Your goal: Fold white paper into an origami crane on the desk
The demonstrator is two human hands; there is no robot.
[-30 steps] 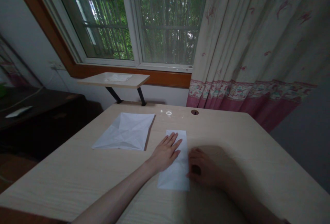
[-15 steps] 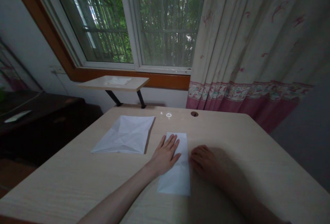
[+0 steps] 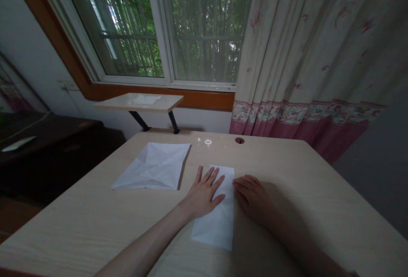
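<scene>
White paper strip (image 3: 218, 221): long and narrow, lying flat on the pale wood-grain table (image 3: 287, 158), right of the square sheet (image 3: 156, 166) and reaching nearer the person than it does. Edges look straight; faint marks on the surface, too dim to call creases. Layer count: can't tell. Long axis runs away from the person, near end angled slightly left.

Left hand (image 3: 205, 194): right of the square sheet and a bit nearer the person, palm down across the strip's left side. Fingers spread wide, thumb out, index and thumb lying over the paper. Flat contact, nothing gripped.

Right hand (image 3: 251, 196): farther right of the square sheet, beyond the strip. Fingers bunched together and bent, tips at the strip's right edge. It's in shadow; can't tell whether they pinch the edge or only rest against it.

Square sheet itself: white, creased, clear of both hands. Riser shelf (image 3: 116, 102) sits behind it, small white paper (image 3: 145, 99) on top. Cable hole (image 3: 239, 140): beyond it, to the right.
</scene>
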